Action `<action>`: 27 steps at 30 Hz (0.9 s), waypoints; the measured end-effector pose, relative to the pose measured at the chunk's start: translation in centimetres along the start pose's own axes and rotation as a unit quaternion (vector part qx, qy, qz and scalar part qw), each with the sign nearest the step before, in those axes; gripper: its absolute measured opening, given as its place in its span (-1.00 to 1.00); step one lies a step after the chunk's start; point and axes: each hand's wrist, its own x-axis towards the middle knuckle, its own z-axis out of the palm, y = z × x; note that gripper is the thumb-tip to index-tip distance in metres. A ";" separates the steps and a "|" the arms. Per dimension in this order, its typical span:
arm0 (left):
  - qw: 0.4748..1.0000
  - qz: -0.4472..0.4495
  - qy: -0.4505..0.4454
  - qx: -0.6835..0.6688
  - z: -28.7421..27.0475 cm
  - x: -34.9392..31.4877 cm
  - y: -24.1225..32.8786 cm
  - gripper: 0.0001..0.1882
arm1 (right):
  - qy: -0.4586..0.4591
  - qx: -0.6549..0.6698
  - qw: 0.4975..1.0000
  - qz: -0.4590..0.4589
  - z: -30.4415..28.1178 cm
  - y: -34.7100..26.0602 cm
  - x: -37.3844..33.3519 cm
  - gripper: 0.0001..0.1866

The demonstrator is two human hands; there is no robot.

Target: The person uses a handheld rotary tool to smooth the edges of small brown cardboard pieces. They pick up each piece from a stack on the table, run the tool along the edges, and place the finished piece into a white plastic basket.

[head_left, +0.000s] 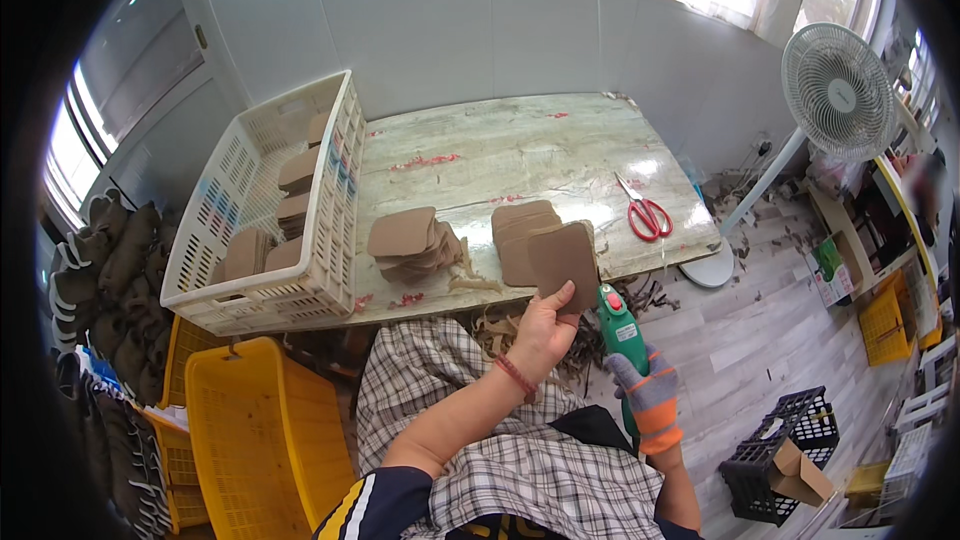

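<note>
My left hand (548,332), bare with a red bracelet at the wrist, pinches the lower edge of a brown, rounded-square piece (563,262), thumb on top. In an orange and grey glove, my right hand (648,398) is wrapped round a green handheld electric cutter (622,328) with a red button. The cutter's head is close to the piece's right edge; whether they touch I cannot tell. Partly behind the held piece lies a stack of similar brown pieces (517,245). Another stack (405,240) sits further left, with pale trimmings (470,278) beside it.
Red-handled scissors (648,217) lie on the table (470,140) at right. A white crate (345,210) with brown stacks stands on its left end. Yellow bins (238,360) are below. A fan (838,90), a black crate (765,480) and floor scraps are at right.
</note>
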 end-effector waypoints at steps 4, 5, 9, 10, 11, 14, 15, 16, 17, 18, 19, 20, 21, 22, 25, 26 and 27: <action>0.999 -0.036 -0.001 0.037 1.0 -1.7 -0.7 -0.70 | 0.021 0.015 1.000 -0.012 -0.1 -0.4 0.3 -0.59; 0.998 -0.044 0.002 0.045 1.1 -2.1 -0.8 -0.69 | 0.024 0.014 1.000 -0.011 -0.2 -0.6 0.4 -0.59; 0.997 -0.033 -0.020 0.064 0.0 -2.4 -1.3 -0.68 | 0.029 0.012 0.999 -0.006 -0.7 -1.3 0.6 -0.60; 0.997 -0.030 -0.024 0.067 -0.6 -2.2 -1.4 -0.69 | 0.029 0.011 1.000 -0.003 -0.8 -1.5 0.6 -0.61; 0.997 -0.031 -0.026 0.073 -1.1 -2.2 -1.6 -0.69 | 0.026 0.018 0.999 0.000 -1.0 -2.0 0.4 -0.62; 0.994 -0.035 -0.040 0.097 -1.4 -2.2 -1.4 -0.69 | 0.020 0.034 0.999 0.001 -1.2 -2.5 0.3 -0.63; 0.992 -0.038 -0.050 0.106 -1.5 -2.1 -1.1 -0.69 | 0.019 0.035 0.999 -0.004 -1.3 -2.3 0.4 -0.62; 0.991 -0.042 -0.060 0.116 -1.5 -2.1 -0.8 -0.69 | 0.020 0.036 0.999 -0.009 -1.6 -2.1 0.4 -0.61; 0.987 -0.037 -0.074 0.136 -1.5 -1.9 -0.5 -0.69 | 0.011 0.027 1.000 -0.003 -2.0 -2.2 0.2 -0.61; 0.983 -0.030 -0.087 0.156 -1.8 -1.6 -0.1 -0.69 | 0.001 0.018 1.000 0.002 -2.5 -2.4 0.0 -0.61; 0.979 -0.023 -0.100 0.176 -2.0 -1.3 0.4 -0.70 | -0.009 0.009 1.000 0.008 -3.0 -2.6 -0.1 -0.61; 0.972 -0.009 -0.098 0.213 -2.1 -1.1 1.1 -0.69 | -0.019 0.003 1.000 0.013 -3.4 -2.7 -0.2 -0.61; 0.965 -0.006 -0.105 0.239 -2.1 -0.9 1.8 -0.68 | -0.030 -0.003 0.999 0.019 -3.7 -2.8 -0.3 -0.61; 0.958 -0.005 -0.113 0.265 -1.8 -0.7 2.5 -0.67 | -0.039 -0.008 0.999 0.025 -4.1 -2.8 -0.5 -0.61; 0.928 -0.010 -0.138 0.347 -0.9 -0.3 4.6 -0.64 | -0.062 -0.045 0.997 0.021 -4.9 -3.1 -1.1 -0.63; 0.919 -0.014 -0.147 0.365 -0.1 -0.5 5.2 -0.64 | -0.064 -0.046 0.997 0.025 -5.1 -3.0 -1.2 -0.60; 0.911 -0.018 -0.157 0.382 0.4 -0.6 5.9 -0.64 | -0.066 -0.047 0.996 0.029 -5.2 -2.9 -1.4 -0.57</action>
